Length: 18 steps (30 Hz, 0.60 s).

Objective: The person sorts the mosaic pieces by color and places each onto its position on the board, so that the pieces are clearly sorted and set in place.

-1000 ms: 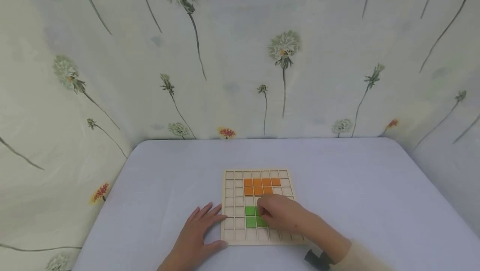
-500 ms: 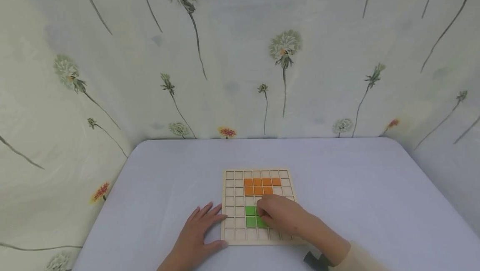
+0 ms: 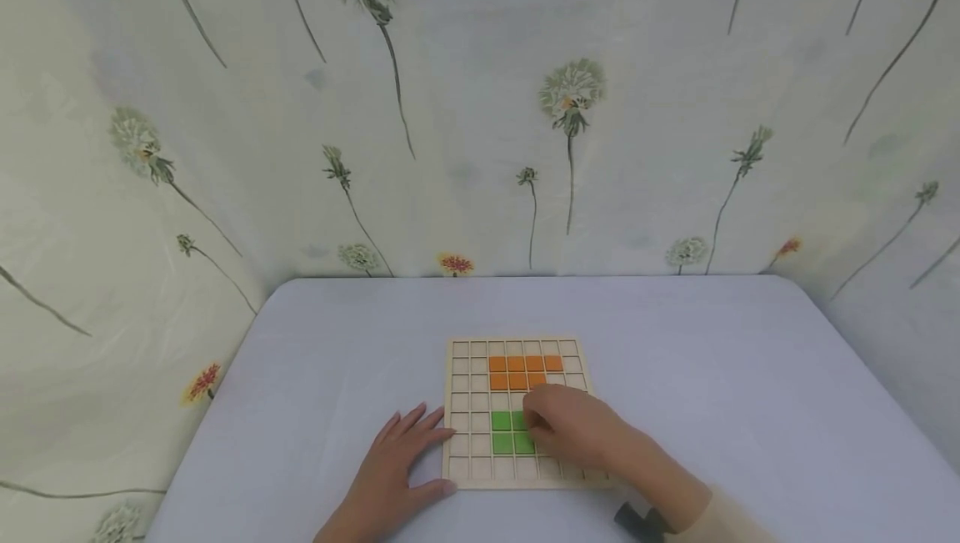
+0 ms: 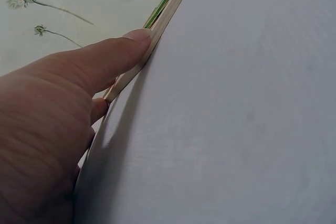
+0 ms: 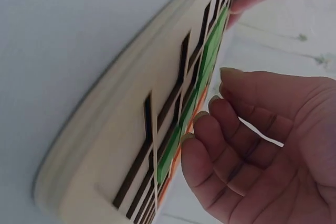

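Wooden grid board (image 3: 517,411) lay flat on pale tablecloth (image 3: 712,393), near the front edge, roughly centred. Left hand (image 3: 393,476) rested flat on the cloth at the board's left edge, fingers straight and spread; in the left wrist view thumb (image 4: 113,59) pressed against the board's rim (image 4: 157,30), nothing gripped. Right hand (image 3: 577,430) lay over the board's middle right, fingers curled downward, fingertips (image 5: 202,119) touching the green piece (image 3: 512,432) seated in the grid cells. Could not tell whether the green piece was actually pinched or only touched; no gap visible between fingertips and piece in the right wrist view. Green piece (image 5: 197,103) sat in the lower middle of the grid, partly hidden under the right hand. Orange piece (image 3: 521,372) occupied two rows nearer the far edge, apart from the green piece by one row of bare cells. Floral backdrop (image 3: 480,109) stood behind and to both sides of the table. Dark strap (image 3: 637,520) seen at the right wrist.
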### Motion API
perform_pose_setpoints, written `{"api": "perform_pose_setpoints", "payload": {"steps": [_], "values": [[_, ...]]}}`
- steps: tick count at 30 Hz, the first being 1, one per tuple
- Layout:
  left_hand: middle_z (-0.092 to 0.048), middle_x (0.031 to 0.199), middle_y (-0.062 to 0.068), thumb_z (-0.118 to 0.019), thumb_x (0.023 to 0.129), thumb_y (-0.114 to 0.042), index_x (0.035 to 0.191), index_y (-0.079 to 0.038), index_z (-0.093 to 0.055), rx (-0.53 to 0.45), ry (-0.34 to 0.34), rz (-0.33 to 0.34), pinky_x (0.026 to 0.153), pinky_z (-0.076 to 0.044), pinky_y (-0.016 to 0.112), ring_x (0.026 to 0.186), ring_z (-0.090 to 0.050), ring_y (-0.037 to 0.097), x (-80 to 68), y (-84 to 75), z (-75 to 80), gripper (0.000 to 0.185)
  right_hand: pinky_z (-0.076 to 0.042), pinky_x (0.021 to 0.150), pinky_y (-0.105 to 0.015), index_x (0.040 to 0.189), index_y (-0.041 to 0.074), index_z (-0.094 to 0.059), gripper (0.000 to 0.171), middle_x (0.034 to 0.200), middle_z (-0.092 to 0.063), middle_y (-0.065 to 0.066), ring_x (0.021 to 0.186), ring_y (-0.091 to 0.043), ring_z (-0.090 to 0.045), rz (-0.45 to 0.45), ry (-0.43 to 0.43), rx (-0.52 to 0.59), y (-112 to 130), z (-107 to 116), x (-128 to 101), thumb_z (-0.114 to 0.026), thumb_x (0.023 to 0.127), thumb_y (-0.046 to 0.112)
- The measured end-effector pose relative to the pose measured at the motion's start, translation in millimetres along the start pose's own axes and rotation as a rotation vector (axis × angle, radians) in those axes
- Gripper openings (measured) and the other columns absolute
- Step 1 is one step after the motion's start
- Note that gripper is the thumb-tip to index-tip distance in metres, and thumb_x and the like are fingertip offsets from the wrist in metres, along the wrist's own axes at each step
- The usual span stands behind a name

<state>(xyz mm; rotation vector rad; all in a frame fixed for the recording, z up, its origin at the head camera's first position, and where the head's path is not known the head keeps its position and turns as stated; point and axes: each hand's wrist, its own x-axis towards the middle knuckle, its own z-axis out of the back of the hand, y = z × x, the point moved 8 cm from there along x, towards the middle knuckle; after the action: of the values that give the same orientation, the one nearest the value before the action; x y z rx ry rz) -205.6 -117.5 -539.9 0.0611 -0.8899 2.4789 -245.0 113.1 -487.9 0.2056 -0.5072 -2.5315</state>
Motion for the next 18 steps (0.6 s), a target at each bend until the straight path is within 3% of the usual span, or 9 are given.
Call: {"api": "perform_pose_setpoints", "payload": {"steps": [6, 9, 13, 18], "values": [[-0.047, 0.161, -0.007, -0.078, 0.087, -0.056, 0.144, -0.027, -0.062, 0.012, 0.017, 0.006, 0.126, -0.017, 0.052, 0.154, -0.032, 0.025, 0.1, -0.8, 2.6, 0.066, -0.049, 0.067, -0.028, 0.089, 0.025, -0.064, 0.012, 0.082, -0.053, 0.017, 0.075, -0.005, -0.051, -0.021, -0.064, -0.015, -11, 18, -11, -0.072, 0.097, 0.022], [-0.046, 0.162, -0.008, -0.077, 0.088, -0.057, 0.146, -0.028, -0.061, 0.010, 0.052, 0.036, 0.127, -0.016, 0.052, 0.155, -0.030, 0.024, -0.8, 0.7, 3.7, 0.067, -0.054, 0.075, -0.033, 0.102, 0.021, -0.070, 0.007, 0.091, -0.061, 0.015, 0.083, -0.007, -0.057, -0.057, -0.060, 0.009, -17, 27, -18, -0.071, 0.099, 0.027], [-0.042, 0.164, -0.009, -0.072, 0.091, -0.061, 0.153, -0.028, -0.054, 0.007, 0.115, 0.102, 0.127, -0.019, 0.052, 0.156, -0.029, 0.025, -4.9, 2.9, 5.5, 0.072, -0.056, 0.099, -0.046, 0.134, 0.016, -0.068, 0.042, 0.122, -0.070, 0.004, 0.115, -0.019, -0.065, -0.140, -0.067, 0.038, -29, 38, -32, -0.069, 0.101, 0.042], [-0.041, 0.165, -0.005, -0.069, 0.094, -0.061, 0.159, -0.022, -0.047, 0.039, 0.120, 0.143, 0.125, -0.027, 0.053, 0.153, -0.034, 0.026, -5.6, -0.1, 27.3, 0.079, -0.047, 0.112, -0.055, 0.151, 0.017, -0.057, 0.067, 0.147, -0.060, -0.006, 0.138, -0.032, -0.053, -0.168, -0.135, -0.022, -41, 56, -54, -0.062, 0.100, 0.060]]}}
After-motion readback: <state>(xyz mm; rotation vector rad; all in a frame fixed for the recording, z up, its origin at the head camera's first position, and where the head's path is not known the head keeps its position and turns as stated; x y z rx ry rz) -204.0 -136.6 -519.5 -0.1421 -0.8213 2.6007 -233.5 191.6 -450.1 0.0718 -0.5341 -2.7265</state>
